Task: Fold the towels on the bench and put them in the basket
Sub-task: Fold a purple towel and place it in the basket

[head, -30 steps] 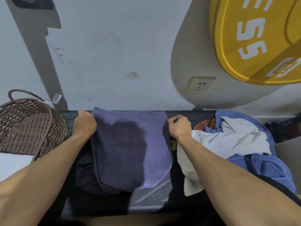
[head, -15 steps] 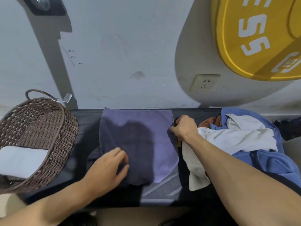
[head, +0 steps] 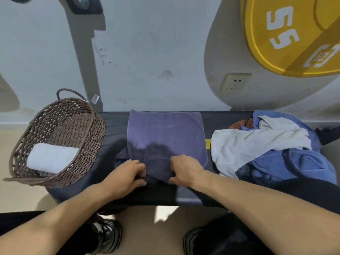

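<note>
A purple towel (head: 165, 133) lies spread flat on the middle of the black bench (head: 114, 122), its far edge by the wall. My left hand (head: 127, 173) and my right hand (head: 184, 170) both pinch its near edge, close together. A darker cloth (head: 120, 159) pokes out under the towel's left side. A brown wicker basket (head: 77, 126) sits tilted at the bench's left end with a folded white towel (head: 51, 159) inside. On the right lies a heap of white (head: 244, 142), blue (head: 294, 166) and orange (head: 241, 124) towels.
A grey wall (head: 147, 52) rises right behind the bench, with a socket (head: 235, 83) and a yellow weight plate (head: 294, 34) at the upper right. A dark upright post (head: 84, 52) stands behind the basket. My black shoes (head: 106, 234) are on the tan floor below.
Both hands left the towel's far corners and came back to its near edge. The left went first, then the right. The view shifted and shows more of the basket.
</note>
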Motion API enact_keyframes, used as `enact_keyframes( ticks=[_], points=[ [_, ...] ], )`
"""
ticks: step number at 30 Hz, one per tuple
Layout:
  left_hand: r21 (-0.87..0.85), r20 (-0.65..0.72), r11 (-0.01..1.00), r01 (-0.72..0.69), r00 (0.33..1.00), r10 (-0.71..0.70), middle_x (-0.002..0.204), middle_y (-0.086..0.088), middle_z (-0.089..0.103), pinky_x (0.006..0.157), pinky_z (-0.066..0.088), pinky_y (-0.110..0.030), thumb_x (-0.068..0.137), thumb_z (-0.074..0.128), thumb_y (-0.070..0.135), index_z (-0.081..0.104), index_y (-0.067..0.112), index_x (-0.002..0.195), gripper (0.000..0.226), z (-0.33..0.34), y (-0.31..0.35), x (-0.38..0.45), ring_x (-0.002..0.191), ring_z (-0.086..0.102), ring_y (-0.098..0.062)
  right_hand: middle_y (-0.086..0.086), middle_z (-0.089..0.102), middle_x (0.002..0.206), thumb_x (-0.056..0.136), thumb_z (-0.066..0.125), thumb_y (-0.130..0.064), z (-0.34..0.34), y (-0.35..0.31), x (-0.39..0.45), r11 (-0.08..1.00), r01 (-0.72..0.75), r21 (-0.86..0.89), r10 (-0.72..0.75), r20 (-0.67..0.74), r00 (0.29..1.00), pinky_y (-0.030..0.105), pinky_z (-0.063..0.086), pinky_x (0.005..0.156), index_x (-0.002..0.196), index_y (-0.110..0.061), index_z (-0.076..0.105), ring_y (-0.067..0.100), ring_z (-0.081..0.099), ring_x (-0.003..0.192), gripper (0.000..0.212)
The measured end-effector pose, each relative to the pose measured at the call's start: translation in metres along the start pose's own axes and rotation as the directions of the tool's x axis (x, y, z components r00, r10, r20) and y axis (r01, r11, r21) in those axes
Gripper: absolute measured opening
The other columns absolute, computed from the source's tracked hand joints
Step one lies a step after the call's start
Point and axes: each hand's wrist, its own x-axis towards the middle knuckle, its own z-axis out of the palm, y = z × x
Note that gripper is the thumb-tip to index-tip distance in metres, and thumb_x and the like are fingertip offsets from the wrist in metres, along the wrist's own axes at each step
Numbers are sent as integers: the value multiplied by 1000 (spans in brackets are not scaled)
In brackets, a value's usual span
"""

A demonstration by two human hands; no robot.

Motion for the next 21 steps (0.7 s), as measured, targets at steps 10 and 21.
enact_keyframes(
  ticks=[10, 21],
  points=[
    [-296, 14, 949, 108, 994, -109, 70, 18, 64, 58, 43, -14, 81, 78, 34, 62, 30, 78, 17, -77, -28, 3, 58, 56, -1, 0, 72, 62, 75, 59, -21, -48, 12, 22, 993, 21, 116, -34, 111, 993, 21, 51, 58, 69, -14, 72, 14, 65, 60, 16],
    [-300, -701, 952, 63, 662, -265, 101, 1, 53, 80, 50, -31, 83, 59, 1, 59, 21, 100, 26, -44, -7, 23, 82, 56, -12, 4, 72, 90, 89, 57, -29, -73, 16, 34, 976, 2, 219, 105, -473, 875, 37, 51, 75, 85, -18, 63, 31, 63, 92, 13]
  ],
)
